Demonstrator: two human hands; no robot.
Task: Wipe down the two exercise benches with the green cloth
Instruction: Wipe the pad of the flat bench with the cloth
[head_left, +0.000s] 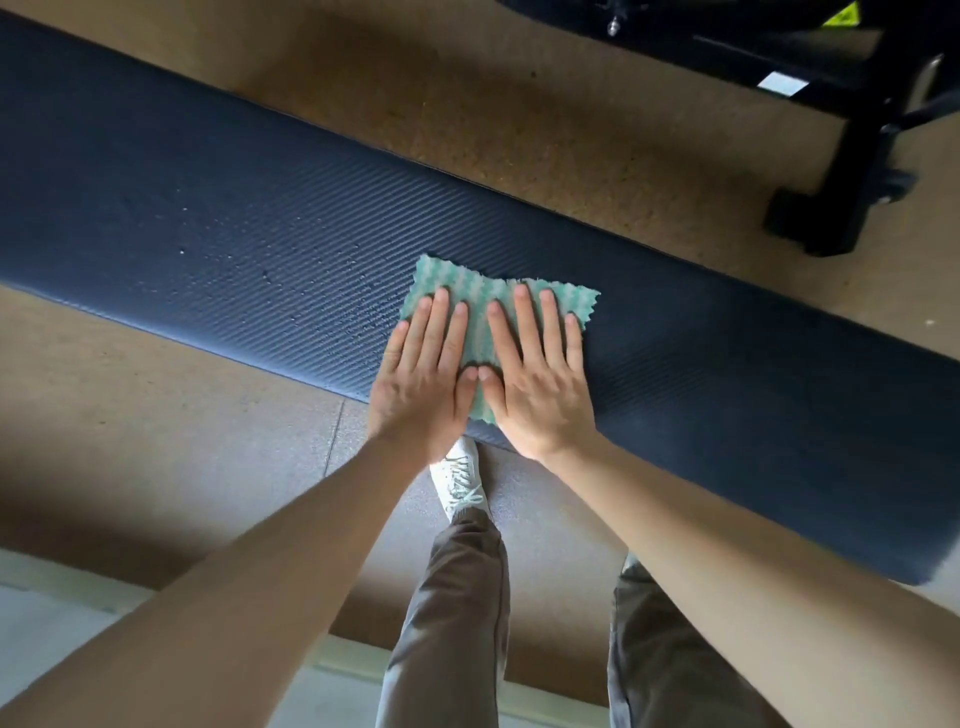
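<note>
A long dark blue padded bench (218, 228) with a ribbed surface runs diagonally across the view from upper left to lower right. A green and white patterned cloth (480, 296) lies flat on its near half. My left hand (423, 374) and my right hand (535, 374) press side by side on the cloth with straight, spread fingers, thumbs touching in the middle. Small droplets speckle the pad to the left of the cloth.
A black metal frame of other gym equipment (852, 171) stands on the floor at the upper right. Speckled tan rubber flooring (519, 130) lies beyond the bench. My legs and a white shoe (460, 480) are under the near bench edge.
</note>
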